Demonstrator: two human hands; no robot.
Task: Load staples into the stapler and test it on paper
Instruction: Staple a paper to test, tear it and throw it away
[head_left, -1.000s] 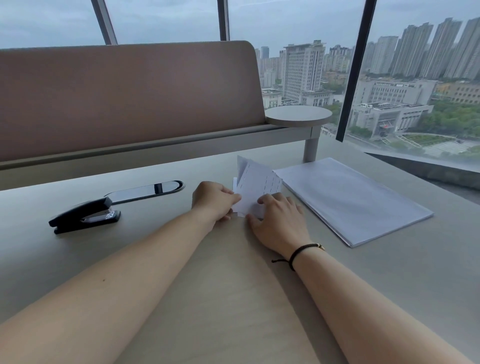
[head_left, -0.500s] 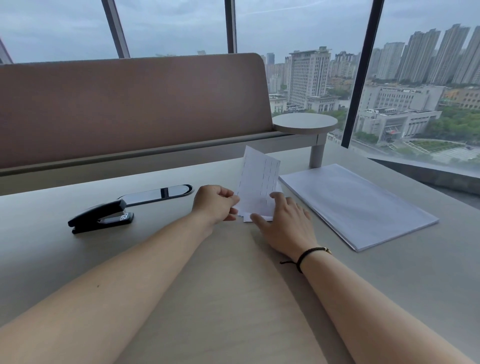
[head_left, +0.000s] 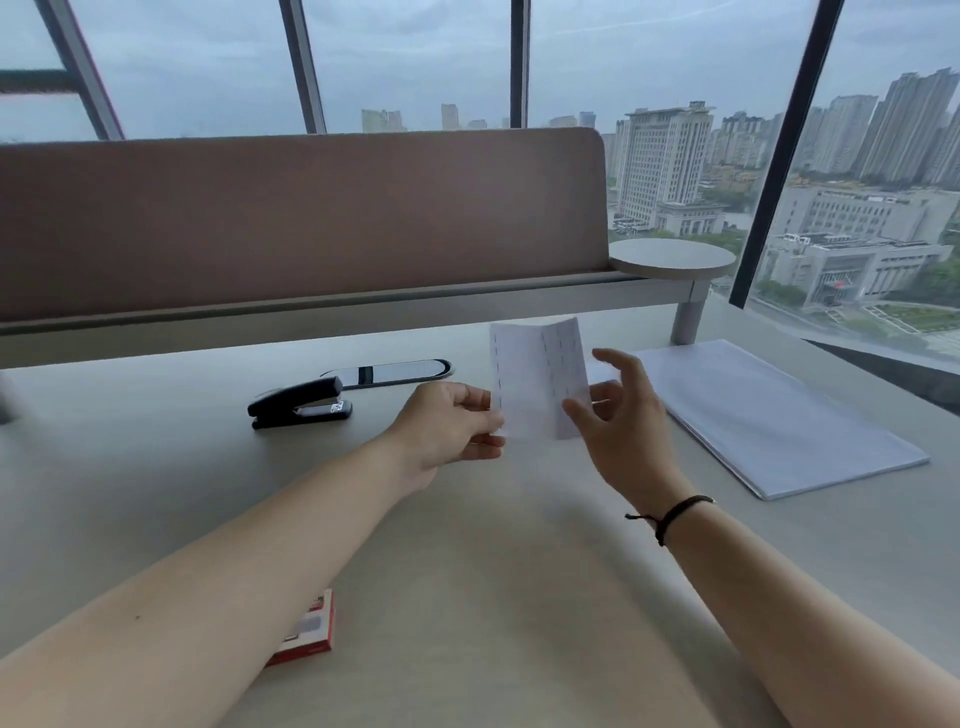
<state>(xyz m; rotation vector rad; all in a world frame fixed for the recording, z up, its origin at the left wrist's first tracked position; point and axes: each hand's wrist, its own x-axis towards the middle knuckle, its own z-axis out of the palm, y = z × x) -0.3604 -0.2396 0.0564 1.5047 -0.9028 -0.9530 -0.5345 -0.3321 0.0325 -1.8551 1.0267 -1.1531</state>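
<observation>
Lifted off the desk (head_left: 467, 597), paper (head_left: 537, 379) pinched by left hand (head_left: 447, 431); right hand (head_left: 618, 415) spread, loose.

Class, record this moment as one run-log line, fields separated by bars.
left hand pinches stapled paper upright | right hand open beside it | stapler closed on desk | staple box near left forearm

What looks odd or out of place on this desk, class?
Only the folded paper: rows of staples cover it, far more than one test needs. The left hand pinches its edge. The stapler, paper stack and red staple box lie tidily.
</observation>
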